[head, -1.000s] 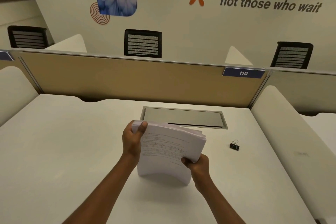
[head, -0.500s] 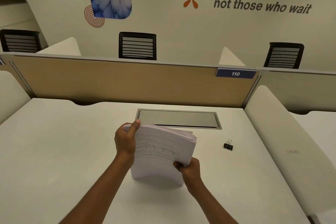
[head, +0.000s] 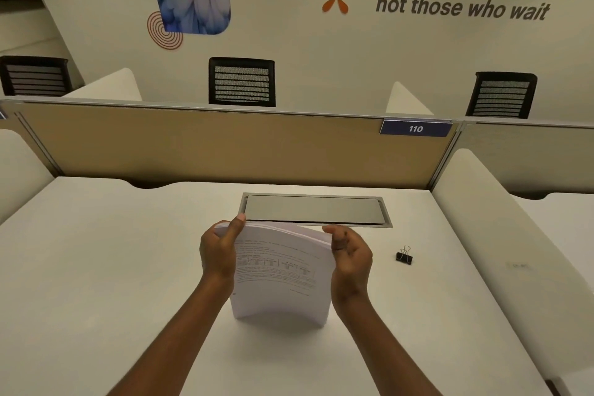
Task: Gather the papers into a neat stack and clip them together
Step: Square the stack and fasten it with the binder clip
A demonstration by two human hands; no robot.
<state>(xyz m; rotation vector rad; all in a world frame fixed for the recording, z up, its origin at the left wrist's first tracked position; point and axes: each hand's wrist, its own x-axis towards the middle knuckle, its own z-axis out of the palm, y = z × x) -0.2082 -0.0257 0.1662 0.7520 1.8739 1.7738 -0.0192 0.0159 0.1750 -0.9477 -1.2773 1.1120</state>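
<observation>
Both hands, our left hand (head: 218,254) and right hand (head: 351,259), clamp the bowed papers (head: 280,276) upright on the surface (head: 96,267), where slack grip could fan sheets before we reach the binder clip (head: 404,256) lying nearby

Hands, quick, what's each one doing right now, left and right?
Left hand: closed on the left edge of the upright white printed paper stack, thumb in front.
Right hand: curled against the stack's right edge, holding it.
</observation>
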